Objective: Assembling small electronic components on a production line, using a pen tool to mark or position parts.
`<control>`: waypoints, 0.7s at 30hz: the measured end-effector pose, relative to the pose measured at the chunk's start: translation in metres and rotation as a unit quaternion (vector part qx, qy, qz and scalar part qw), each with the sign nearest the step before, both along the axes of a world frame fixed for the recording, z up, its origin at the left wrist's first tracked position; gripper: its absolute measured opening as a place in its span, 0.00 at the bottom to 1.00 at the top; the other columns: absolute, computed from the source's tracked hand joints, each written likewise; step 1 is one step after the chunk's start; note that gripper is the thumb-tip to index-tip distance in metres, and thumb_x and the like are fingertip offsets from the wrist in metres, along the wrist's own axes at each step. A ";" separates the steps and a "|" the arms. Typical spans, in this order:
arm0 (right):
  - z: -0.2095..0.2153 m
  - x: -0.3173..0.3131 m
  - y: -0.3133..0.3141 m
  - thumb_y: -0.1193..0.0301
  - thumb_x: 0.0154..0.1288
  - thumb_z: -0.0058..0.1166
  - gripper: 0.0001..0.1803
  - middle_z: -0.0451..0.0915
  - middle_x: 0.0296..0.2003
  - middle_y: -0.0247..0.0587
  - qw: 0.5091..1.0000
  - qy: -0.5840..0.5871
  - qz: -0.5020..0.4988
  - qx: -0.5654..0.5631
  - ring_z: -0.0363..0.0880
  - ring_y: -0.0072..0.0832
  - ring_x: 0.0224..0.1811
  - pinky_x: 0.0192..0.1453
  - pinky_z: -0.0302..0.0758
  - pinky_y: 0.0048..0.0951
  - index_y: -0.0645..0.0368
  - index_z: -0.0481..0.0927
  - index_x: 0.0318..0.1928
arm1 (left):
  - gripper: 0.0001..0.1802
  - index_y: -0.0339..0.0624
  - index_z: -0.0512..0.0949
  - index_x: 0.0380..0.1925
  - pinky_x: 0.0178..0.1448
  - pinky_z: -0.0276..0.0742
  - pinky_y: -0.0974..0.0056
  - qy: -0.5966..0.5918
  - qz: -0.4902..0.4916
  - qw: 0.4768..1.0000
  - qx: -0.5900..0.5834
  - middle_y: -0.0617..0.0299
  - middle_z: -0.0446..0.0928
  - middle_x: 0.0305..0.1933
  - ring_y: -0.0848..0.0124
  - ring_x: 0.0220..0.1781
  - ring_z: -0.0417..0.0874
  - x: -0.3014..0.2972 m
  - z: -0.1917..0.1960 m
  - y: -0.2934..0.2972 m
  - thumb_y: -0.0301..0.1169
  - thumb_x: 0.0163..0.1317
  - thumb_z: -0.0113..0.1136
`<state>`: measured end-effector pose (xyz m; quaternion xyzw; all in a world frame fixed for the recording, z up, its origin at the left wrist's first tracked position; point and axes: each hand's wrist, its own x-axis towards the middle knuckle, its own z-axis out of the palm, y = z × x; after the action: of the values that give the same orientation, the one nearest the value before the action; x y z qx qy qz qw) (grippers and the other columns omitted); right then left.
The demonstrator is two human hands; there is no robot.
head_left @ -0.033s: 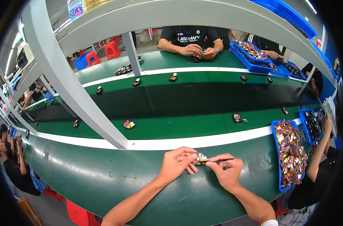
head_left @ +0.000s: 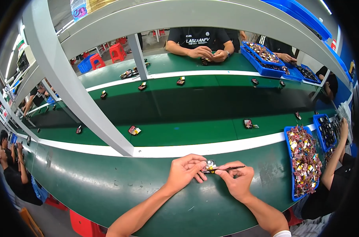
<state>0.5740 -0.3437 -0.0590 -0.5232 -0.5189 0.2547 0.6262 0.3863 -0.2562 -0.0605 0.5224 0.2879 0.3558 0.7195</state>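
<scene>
Above the near green worktop, my left hand [head_left: 186,170] is closed on a small electronic part in a black casing [head_left: 210,164], pinching its left side between thumb and fingers. Pale and yellow bits show inside the casing. From the right, my right hand [head_left: 238,178] grips slim black tweezers [head_left: 232,168]. Their working end reaches the lower right edge of the casing; its exact contact is too small to make out. My left fingers hide part of the casing.
A blue tray [head_left: 293,173] heaped with small red, yellow and white parts stands at right, beside another blue tray [head_left: 318,125] of black pieces. Beyond a white rail, a green conveyor [head_left: 195,135] carries scattered cased parts. A grey post [head_left: 74,91] rises at left. Co-workers sit around.
</scene>
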 end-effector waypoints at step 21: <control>0.007 0.005 0.001 0.81 0.55 0.73 0.08 0.84 0.23 0.31 0.999 -0.024 0.015 -0.024 0.62 0.07 0.14 0.20 0.55 0.16 0.65 0.87 0.35 | 0.11 0.22 0.78 0.48 0.28 0.87 0.66 0.004 0.003 1.000 0.000 0.46 0.84 0.35 0.63 0.27 0.89 -0.001 -0.001 -0.001 0.22 0.72 0.59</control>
<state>0.5790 -0.3423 -0.0521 -0.5365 -0.5347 0.2641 0.5971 0.3856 -0.2570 -0.0611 0.5226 0.2923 0.3562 0.7173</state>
